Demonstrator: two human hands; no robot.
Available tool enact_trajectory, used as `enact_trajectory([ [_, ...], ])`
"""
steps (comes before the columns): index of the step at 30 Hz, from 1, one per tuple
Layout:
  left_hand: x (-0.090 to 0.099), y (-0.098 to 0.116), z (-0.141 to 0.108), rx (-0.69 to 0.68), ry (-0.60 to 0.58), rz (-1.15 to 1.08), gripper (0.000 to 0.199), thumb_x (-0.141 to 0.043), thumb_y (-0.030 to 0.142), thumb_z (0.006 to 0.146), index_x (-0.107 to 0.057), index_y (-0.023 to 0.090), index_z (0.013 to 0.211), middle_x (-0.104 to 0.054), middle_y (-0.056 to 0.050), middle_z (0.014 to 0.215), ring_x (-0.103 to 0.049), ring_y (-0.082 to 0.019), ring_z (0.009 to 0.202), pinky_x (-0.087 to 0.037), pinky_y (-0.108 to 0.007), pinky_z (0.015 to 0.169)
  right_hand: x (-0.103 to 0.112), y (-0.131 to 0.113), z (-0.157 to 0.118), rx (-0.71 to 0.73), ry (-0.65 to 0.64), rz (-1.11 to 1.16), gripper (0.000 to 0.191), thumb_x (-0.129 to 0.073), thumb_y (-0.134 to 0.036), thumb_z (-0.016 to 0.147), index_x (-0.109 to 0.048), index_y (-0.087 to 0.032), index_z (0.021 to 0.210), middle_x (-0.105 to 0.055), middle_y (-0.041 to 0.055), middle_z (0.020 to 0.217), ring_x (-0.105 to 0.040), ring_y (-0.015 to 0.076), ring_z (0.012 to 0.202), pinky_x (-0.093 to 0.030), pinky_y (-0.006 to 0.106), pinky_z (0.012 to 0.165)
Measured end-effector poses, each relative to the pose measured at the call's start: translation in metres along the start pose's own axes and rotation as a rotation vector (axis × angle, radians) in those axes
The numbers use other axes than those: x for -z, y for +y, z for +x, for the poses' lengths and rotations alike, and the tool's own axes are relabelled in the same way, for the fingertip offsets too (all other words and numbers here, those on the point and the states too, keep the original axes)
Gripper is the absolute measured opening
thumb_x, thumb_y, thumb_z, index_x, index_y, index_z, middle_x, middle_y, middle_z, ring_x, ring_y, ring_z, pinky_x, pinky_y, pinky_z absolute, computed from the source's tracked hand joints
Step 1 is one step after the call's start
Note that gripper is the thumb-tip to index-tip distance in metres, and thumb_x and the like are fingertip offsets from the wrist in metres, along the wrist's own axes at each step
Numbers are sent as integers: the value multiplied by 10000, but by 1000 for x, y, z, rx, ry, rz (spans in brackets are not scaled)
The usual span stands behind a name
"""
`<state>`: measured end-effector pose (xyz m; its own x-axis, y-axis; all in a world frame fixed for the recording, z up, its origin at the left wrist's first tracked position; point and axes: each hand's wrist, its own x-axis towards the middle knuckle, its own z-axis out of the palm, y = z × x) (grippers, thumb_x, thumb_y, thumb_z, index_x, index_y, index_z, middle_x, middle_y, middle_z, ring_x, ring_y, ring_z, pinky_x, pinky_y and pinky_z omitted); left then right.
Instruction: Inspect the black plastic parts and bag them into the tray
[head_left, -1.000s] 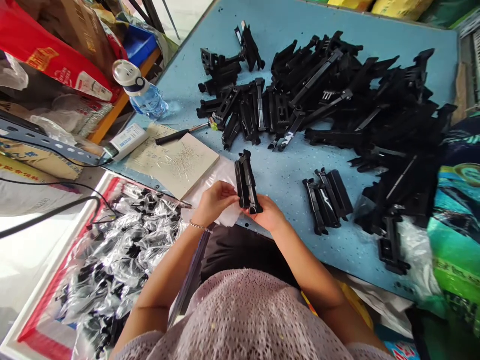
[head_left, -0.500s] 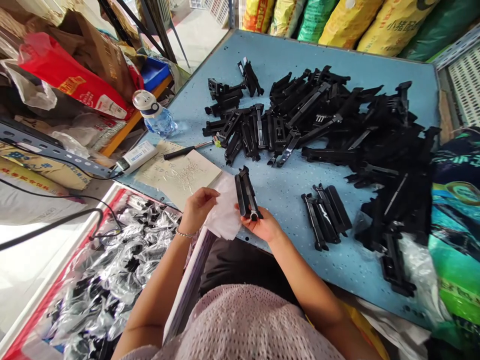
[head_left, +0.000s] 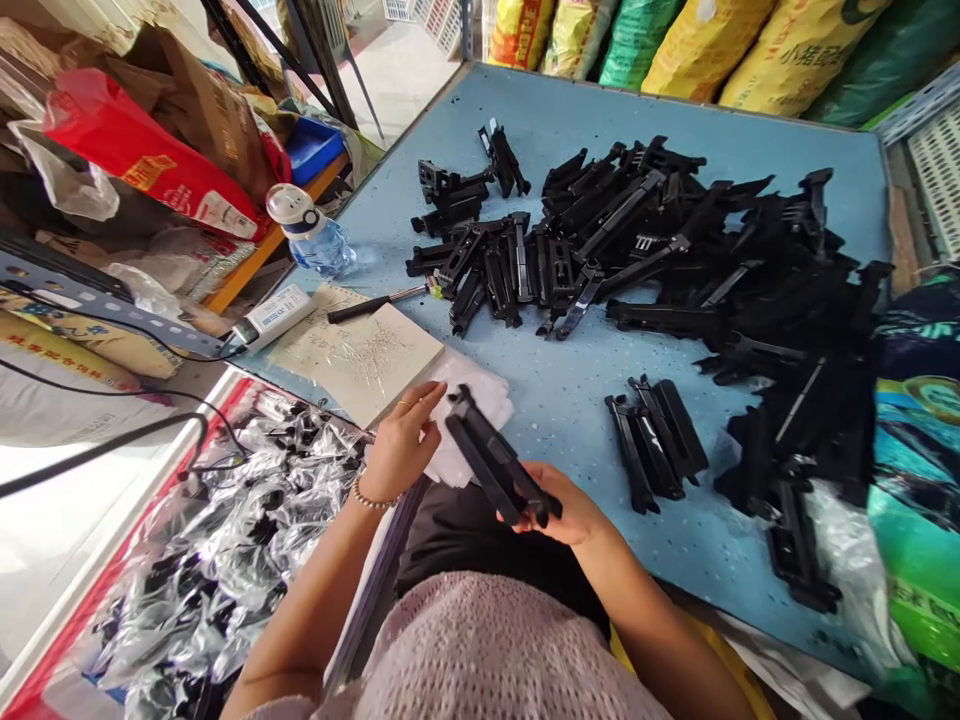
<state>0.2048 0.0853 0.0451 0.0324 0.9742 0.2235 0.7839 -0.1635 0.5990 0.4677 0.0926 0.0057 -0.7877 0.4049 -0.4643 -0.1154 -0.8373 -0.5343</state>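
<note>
A black hinged plastic part (head_left: 495,455) is held over the front edge of the table, tilted, by my right hand (head_left: 562,505), whose fingers wrap its lower end. My left hand (head_left: 405,440) is just left of the part, fingers stretched out over a stack of thin clear plastic bags (head_left: 480,395). Nothing shows in its grasp. To the right, a few similar black parts (head_left: 654,440) lie side by side on the blue table (head_left: 577,390). A large heap of them (head_left: 675,250) covers the table's middle and right.
A screwdriver (head_left: 375,303) rests across a cardboard sheet (head_left: 360,350) with small pins. Behind it stand a water bottle (head_left: 319,235) and a white box (head_left: 274,318). At lower left, a red-rimmed crate (head_left: 56,640) holds many bagged black parts (head_left: 247,540). Filled sacks (head_left: 690,45) line the back.
My right hand has drawn the black part down toward my body and tilted it. My left fingers have spread from a closed pose and moved slightly beside the part.
</note>
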Motion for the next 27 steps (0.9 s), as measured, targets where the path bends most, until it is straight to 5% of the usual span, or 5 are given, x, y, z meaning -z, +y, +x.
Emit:
enact_trajectory([
  [9,-21,38,-50,-351,-41,-126,768,-424,-26,933,-310,248,1641,-629,-129,1427,-648,-188,1315,-583,-327,1097,-15,-7,33,182,222,-34,801,-886,-380,739,-491,-330,1433,-631,-92,674,-604,115,530,-502,211,518],
  [14,-27,56,-50,-409,-67,-178,534,-476,91,970,-475,125,1503,-639,-175,1407,-644,-228,1318,-600,-349,1073,-24,-7,22,455,433,-534,208,-787,-351,829,-647,-238,935,-610,-47,716,-556,122,630,-494,238,607],
  [19,9,73,-69,-408,-123,16,272,-466,179,1039,-672,150,1215,-743,-137,1210,-735,-185,874,-655,-337,828,-36,4,4,406,358,-733,251,-801,-428,840,-639,-257,924,-672,-4,767,-613,166,655,-533,270,571],
  [23,40,42,-110,-48,-228,178,237,-517,197,1021,-704,156,1161,-729,-116,1077,-704,-164,797,-613,-289,730,-42,5,11,174,88,-711,320,-785,-446,878,-721,-264,1133,-777,75,1095,-758,230,932,-643,362,846],
  [27,51,-62,-147,647,-332,372,254,-525,171,1024,-704,93,863,-687,-76,910,-650,-104,691,-535,-220,652,-34,3,21,233,206,-747,303,-754,-474,906,-744,-260,1121,-785,85,1123,-774,223,923,-660,380,853],
])
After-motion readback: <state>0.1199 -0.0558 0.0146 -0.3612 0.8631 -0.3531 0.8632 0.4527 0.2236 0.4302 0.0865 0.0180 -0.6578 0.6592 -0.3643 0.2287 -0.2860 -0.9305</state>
